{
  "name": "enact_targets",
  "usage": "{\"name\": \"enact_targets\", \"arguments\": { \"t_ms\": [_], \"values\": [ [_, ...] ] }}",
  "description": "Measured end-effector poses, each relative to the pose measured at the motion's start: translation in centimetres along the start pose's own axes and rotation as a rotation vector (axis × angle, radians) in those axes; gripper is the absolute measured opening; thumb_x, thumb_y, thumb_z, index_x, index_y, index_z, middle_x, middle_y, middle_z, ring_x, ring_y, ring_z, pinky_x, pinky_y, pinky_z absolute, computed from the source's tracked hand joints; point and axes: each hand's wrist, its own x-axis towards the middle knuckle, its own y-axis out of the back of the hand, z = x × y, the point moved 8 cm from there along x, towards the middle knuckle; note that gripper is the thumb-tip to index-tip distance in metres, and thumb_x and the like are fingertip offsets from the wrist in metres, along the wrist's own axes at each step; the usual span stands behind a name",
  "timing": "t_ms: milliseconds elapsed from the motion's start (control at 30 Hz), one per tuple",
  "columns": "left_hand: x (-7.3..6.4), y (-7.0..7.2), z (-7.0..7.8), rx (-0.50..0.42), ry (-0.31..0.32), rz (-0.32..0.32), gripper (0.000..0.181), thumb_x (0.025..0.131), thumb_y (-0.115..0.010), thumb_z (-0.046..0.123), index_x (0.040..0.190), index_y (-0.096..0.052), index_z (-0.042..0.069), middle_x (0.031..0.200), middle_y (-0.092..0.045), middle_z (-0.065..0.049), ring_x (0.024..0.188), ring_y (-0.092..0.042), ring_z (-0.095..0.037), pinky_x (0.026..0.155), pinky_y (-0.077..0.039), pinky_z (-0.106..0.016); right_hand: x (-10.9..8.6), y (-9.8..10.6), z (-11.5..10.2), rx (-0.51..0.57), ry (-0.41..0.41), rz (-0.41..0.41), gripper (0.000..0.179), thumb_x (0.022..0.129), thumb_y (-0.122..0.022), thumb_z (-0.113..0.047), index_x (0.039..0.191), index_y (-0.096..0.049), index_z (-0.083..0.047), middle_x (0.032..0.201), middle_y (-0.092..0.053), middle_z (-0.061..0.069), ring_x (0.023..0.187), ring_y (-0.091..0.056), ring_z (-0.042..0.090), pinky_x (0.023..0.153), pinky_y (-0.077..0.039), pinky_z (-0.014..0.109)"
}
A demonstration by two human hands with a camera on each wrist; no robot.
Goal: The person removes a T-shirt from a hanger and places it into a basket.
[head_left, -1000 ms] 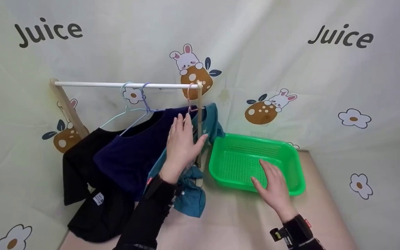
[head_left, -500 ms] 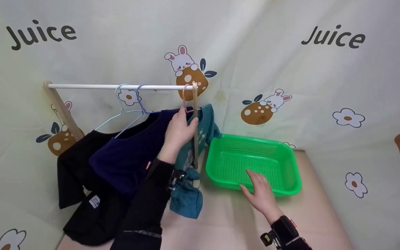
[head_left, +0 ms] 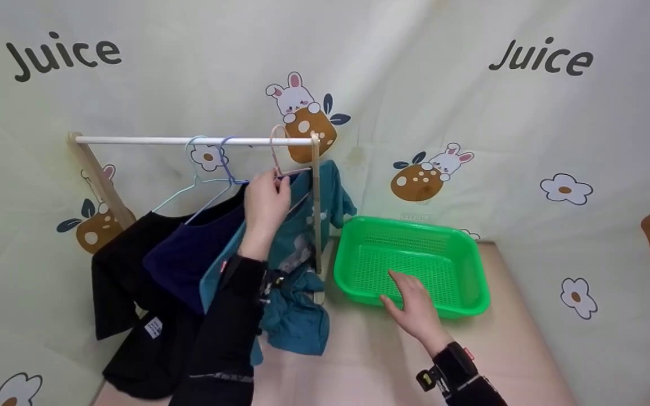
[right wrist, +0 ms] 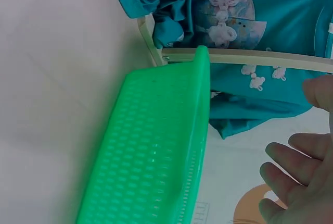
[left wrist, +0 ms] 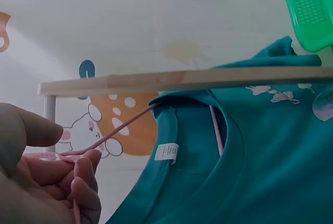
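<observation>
My left hand (head_left: pixel 267 206) grips a pink clothes hanger (left wrist: pixel 124 126) just below its hook, fingers curled round the wire. On that hanger is a teal T-shirt (left wrist: pixel 276 156) with a white neck label and rabbit prints. The hanger's hook rises a little above the white rail (head_left: pixel 144 140); whether it touches the rail, I cannot tell. Part of the shirt passes behind the wooden post (head_left: pixel 316 208). My right hand (head_left: pixel 417 310) holds nothing, fingers loosely spread, at the front edge of a green plastic basket (head_left: pixel 409 224). That basket has perforated walls.
Left on the rail, a mint hanger (head_left: pixel 175 197) carries a black garment (head_left: pixel 116 282) and a purple hanger (head_left: pixel 227 163) a navy top (head_left: pixel 189 254). The rack and basket stand on a beige surface (head_left: pixel 370 361) before a printed curtain (head_left: pixel 381 73).
My left hand has closed on the pink hanger and shifted it left and up, its shirt moving along from beside the post. My right hand has drifted slightly left.
</observation>
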Motion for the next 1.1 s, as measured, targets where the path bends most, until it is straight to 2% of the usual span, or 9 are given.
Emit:
{"name": "enact_targets", "arguments": {
  "t_ms": [133, 267, 400, 600, 833, 933, 1100],
  "values": [
    [0.0, 2.2, -1.5, 0.031, 0.050, 0.101, 0.027, 0.102, -0.056, 0.018, 0.116, -0.068, -0.002, 0.102, -0.066, -0.018, 0.095, -0.061, -0.031, 0.082, -0.049, -0.044, 0.5, 0.5, -0.3, 0.010, 0.005, 0.002, 0.059, 0.091, -0.071, -0.024, 0.139, -0.051, 0.003, 0.133, -0.058, 0.021, 0.124, -0.050, 0.040, 0.103, -0.038, 0.056],
    [-0.4, 4.2, -3.2, 0.035, 0.089, 0.204, 0.026, 0.102, -0.057, 0.022, 0.109, -0.070, 0.001, 0.095, -0.065, -0.014, 0.086, -0.060, -0.028, 0.071, -0.048, -0.041, 0.9, 1.1, -0.6, 0.016, 0.008, 0.011, 0.060, 0.091, -0.072, -0.024, 0.139, -0.051, 0.003, 0.133, -0.058, 0.021, 0.124, -0.050, 0.040, 0.103, -0.038, 0.056],
    [-1.3, 5.3, -4.6, 0.040, 0.081, 0.277, 0.026, 0.101, -0.059, 0.026, 0.099, -0.070, 0.003, 0.086, -0.062, -0.012, 0.077, -0.058, -0.027, 0.062, -0.041, -0.038, 1.1, 1.5, -0.7, 0.017, 0.008, 0.028, 0.059, 0.090, -0.072, -0.023, 0.139, -0.051, 0.003, 0.133, -0.058, 0.021, 0.124, -0.050, 0.040, 0.103, -0.038, 0.057],
    [-2.7, 5.1, -6.6, 0.034, 0.029, 0.301, 0.026, 0.100, -0.062, 0.028, 0.094, -0.070, 0.004, 0.079, -0.060, -0.010, 0.073, -0.056, -0.027, 0.060, -0.037, -0.037, 1.1, 1.3, -0.9, 0.027, 0.026, 0.042, 0.059, 0.090, -0.072, -0.021, 0.139, -0.051, 0.004, 0.133, -0.058, 0.022, 0.124, -0.051, 0.041, 0.103, -0.037, 0.057],
    [-4.7, 4.2, -8.9, 0.026, -0.036, 0.337, 0.021, 0.096, -0.067, 0.023, 0.090, -0.071, 0.003, 0.079, -0.063, -0.012, 0.074, -0.060, -0.030, 0.064, -0.043, -0.043, 0.4, 0.8, -0.9, 0.028, 0.025, 0.029, 0.058, 0.091, -0.072, -0.022, 0.138, -0.051, 0.004, 0.132, -0.058, 0.021, 0.123, -0.051, 0.040, 0.102, -0.039, 0.056],
    [-5.6, 4.0, -9.9, 0.030, -0.068, 0.352, 0.019, 0.095, -0.069, 0.021, 0.087, -0.070, 0.003, 0.075, -0.061, -0.011, 0.070, -0.058, -0.030, 0.062, -0.042, -0.043, 0.1, 0.7, -0.8, 0.024, 0.017, 0.023, 0.058, 0.090, -0.072, -0.022, 0.139, -0.051, 0.003, 0.132, -0.058, 0.021, 0.123, -0.051, 0.040, 0.102, -0.038, 0.056],
    [-7.2, 3.6, -11.3, 0.035, -0.166, 0.377, 0.016, 0.091, -0.073, 0.015, 0.082, -0.068, 0.003, 0.068, -0.055, -0.009, 0.063, -0.052, -0.030, 0.059, -0.038, -0.042, -0.2, 0.3, -0.7, 0.027, 0.015, 0.007, 0.059, 0.091, -0.072, -0.023, 0.139, -0.050, 0.003, 0.133, -0.058, 0.020, 0.124, -0.051, 0.039, 0.103, -0.038, 0.055]
  ]
}}
